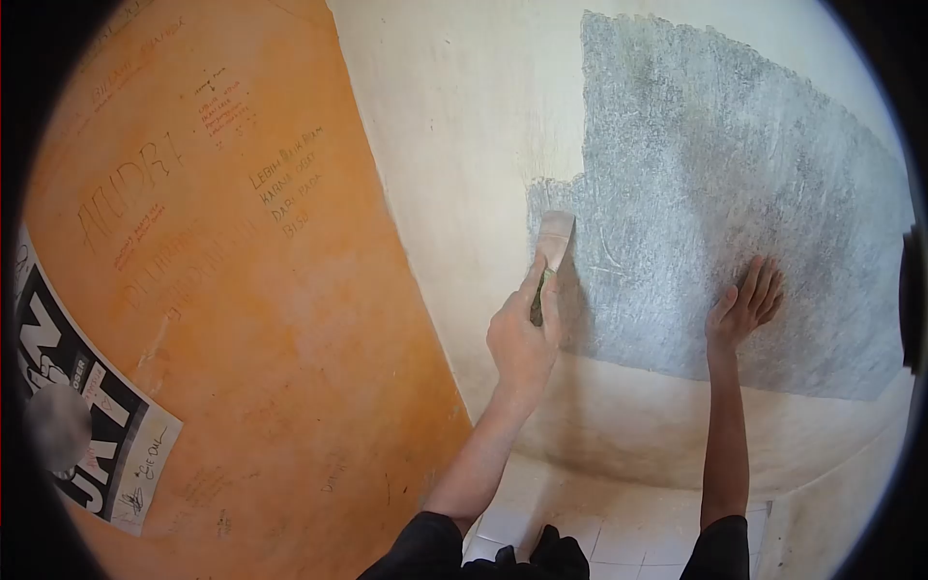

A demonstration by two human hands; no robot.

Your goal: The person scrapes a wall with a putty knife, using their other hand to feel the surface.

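Observation:
My left hand (525, 333) is wrapped round the green handle of a scraper (556, 232), whose wide flat blade points up against the wall at the left edge of a rough grey patch (667, 193). Cream paint (464, 126) borders this patch on the left and below. Farther right, my right hand (747, 304) lies against the lower part of the grey patch, fingers stretched upward, holding nothing.
An orange wall (319, 338) with handwriting fills the left side. A black and white poster (121, 454) hangs at the lower left, partly behind a blurred round object (58, 427). White floor tiles (619, 541) show at the bottom. A dark object stands at the right edge.

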